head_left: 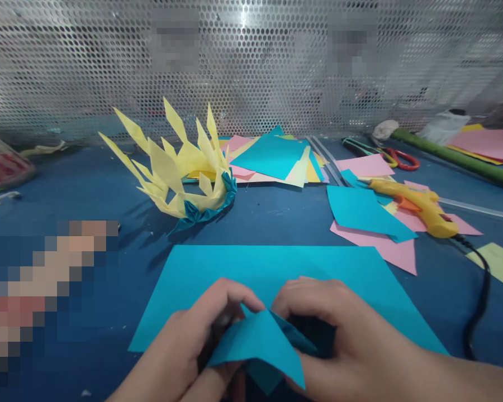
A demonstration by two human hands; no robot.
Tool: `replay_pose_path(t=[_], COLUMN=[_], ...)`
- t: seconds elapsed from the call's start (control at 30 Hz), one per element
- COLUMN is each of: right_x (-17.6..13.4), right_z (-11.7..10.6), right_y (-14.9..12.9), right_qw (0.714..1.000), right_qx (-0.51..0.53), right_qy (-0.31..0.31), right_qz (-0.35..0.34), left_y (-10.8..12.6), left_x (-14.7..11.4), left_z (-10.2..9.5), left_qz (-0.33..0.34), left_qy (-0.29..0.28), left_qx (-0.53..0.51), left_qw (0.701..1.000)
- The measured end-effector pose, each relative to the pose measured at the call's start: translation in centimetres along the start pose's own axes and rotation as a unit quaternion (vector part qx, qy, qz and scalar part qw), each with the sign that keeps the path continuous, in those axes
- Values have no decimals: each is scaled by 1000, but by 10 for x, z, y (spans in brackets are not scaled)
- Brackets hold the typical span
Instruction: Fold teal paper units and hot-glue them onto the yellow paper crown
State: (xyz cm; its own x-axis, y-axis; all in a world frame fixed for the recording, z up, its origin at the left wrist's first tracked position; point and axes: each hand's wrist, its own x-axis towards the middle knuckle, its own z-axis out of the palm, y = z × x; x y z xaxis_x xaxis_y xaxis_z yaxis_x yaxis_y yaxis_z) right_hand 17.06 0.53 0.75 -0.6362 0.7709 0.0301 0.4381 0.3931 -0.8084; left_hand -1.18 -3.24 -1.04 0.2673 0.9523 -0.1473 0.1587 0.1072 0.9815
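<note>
At six o'clock, folded turquoise paper (255,338) is pinched by left hand (201,319) and right hand (333,304), presumably to steady its peaked crease.

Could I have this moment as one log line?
left hand: gripping folded blue paper | right hand: gripping same paper | beyond: flat blue sheet, yellow paper crown

Creased turquoise paper (260,338), tented upward

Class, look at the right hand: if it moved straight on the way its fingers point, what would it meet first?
The folded blue paper, which the right hand holds. Its fingers point inward, so the left hand appears to come next, though depth is hard to judge.
</note>
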Motion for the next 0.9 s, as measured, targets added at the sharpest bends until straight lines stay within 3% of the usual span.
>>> replay_pose_path(t=[0.3, 0.67, 0.8, 0.9], right_x=[-1, 3, 4, 3], right_z=[2, -4, -6, -6], right_y=[0, 2, 0, 1], right_qw=[1000, 970, 960, 962], right_qx=[14, 213, 251, 250], right_qy=[8, 3, 6, 14], right_qz=[18, 120, 128, 110], left_y=[-3, 1, 5, 9], left_x=[0, -2, 0, 2], left_z=[0, -1, -1, 3], left_qz=[46, 33, -22, -73], left_qy=[1, 6, 5, 20], left_qx=[57, 13, -98, -121], left_qw=[997, 999, 995, 990])
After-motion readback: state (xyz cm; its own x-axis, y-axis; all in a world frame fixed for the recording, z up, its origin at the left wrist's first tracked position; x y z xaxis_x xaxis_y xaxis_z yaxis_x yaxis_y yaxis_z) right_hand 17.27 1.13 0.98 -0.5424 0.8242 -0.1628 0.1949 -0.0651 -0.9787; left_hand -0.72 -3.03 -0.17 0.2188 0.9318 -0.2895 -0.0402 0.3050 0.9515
